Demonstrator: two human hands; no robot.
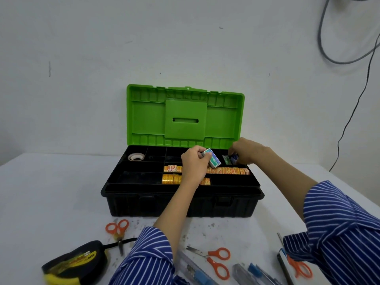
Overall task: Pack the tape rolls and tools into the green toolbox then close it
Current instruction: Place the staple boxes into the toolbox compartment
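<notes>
Blue-and-green card, a small box (212,160) of what looks like staples, sits pinched in my left hand (194,163), fingers curled round its near end while the far end tilts down toward the tray. My right hand (245,151) is curled over the back right compartment, its fingertips closed on a small blue packet (234,159), with a little green item (226,159) lying just beside it in the same part of the tray; I cannot tell what either is.

Both hands hover over the black tray (144,169) that fills the top of the green toolbox (185,200). Its green lid (185,116) stands upright against the wall behind. Under my left wrist two rows of yellow tape rolls (172,174) lie on their sides in the middle compartments, the back row running on to the right past my hand. A single pale tape roll (136,156) lies flat in the back left compartment.

On the white table (51,192) in front of the box, orange-handled scissors (118,230) lie at the left, near a black and yellow tape measure (76,262). A second pair of orange scissors (216,261) lies between my striped sleeves (339,223), with blue utility knives (253,272) beside it, and a third orange pair (300,268) shows at the right edge under my right sleeve
</notes>
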